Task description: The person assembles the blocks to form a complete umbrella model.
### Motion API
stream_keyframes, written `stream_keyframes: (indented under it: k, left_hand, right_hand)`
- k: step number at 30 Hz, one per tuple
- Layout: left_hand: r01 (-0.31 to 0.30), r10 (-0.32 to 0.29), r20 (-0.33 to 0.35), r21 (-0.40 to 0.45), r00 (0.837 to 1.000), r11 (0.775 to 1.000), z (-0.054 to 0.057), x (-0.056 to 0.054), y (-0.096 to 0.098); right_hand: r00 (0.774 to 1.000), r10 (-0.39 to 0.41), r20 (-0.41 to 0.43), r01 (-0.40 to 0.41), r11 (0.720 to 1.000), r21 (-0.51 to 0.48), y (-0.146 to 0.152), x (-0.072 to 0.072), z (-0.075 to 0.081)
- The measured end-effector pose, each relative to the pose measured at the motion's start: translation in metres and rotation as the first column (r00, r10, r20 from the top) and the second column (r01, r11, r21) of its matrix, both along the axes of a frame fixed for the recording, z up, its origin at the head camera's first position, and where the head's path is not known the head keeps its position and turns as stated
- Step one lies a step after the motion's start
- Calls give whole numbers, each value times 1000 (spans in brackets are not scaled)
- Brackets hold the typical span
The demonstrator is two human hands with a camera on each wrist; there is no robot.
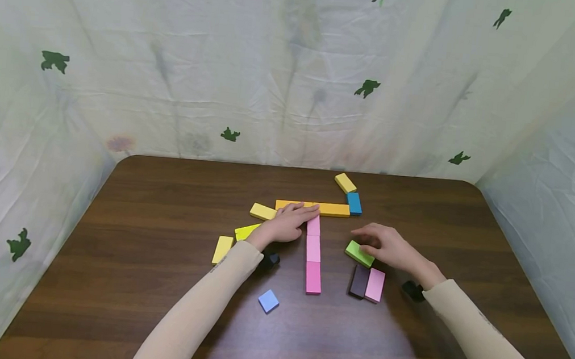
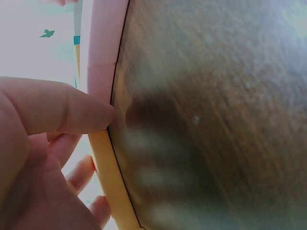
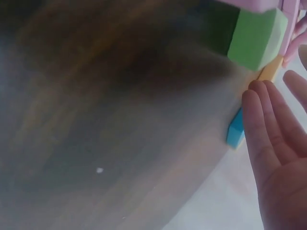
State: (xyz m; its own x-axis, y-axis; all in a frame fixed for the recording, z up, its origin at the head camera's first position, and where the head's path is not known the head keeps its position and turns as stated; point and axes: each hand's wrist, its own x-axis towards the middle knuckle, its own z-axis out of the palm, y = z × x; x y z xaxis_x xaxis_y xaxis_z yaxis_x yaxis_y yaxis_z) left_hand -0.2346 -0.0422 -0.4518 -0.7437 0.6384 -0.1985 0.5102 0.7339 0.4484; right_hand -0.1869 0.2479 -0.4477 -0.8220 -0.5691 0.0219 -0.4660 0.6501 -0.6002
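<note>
Two orange blocks (image 1: 335, 210) lie end to end as a bar, and a column of pink blocks (image 1: 314, 249) runs from its middle toward the near edge. My left hand (image 1: 286, 225) rests where bar and column meet; in the left wrist view its thumb (image 2: 86, 112) touches the junction, fingers loosely extended beside the orange block (image 2: 112, 177). My right hand (image 1: 391, 247) hovers at a green block (image 1: 359, 253), thumb over it. In the right wrist view that hand's fingers (image 3: 256, 115) are extended, apart from the green block (image 3: 254, 40).
A dark block (image 1: 359, 281) and a light pink block (image 1: 374, 285) lie side by side near my right hand. A blue block (image 1: 354, 203) and a yellow block (image 1: 346, 183) adjoin the bar's right end. Several yellow blocks (image 1: 222, 249) lie left; a light blue block (image 1: 269, 301) lies nearer.
</note>
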Motion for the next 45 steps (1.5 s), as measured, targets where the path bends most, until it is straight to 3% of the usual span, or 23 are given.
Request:
stream_keyframes:
  k: [14, 28, 34, 45]
  left_hand:
    - [1, -1, -4, 3, 1000, 1000, 1, 1, 0]
    - [2, -2, 5, 6, 1000, 1000, 1, 2, -1]
    - [1, -1, 4, 5, 1000, 1000, 0, 1, -1]
    - [-1, 1, 14, 10, 1000, 1000, 2, 1, -1]
  right_hand:
    - [1000, 10, 5, -11, 993, 121, -4, 11, 0]
    - [997, -30, -72, 41, 987, 153, -7, 3, -1]
    - [997, -45, -58, 55, 981, 186, -6, 4, -1]
    - [997, -62, -41, 66, 989, 132, -6, -3, -1]
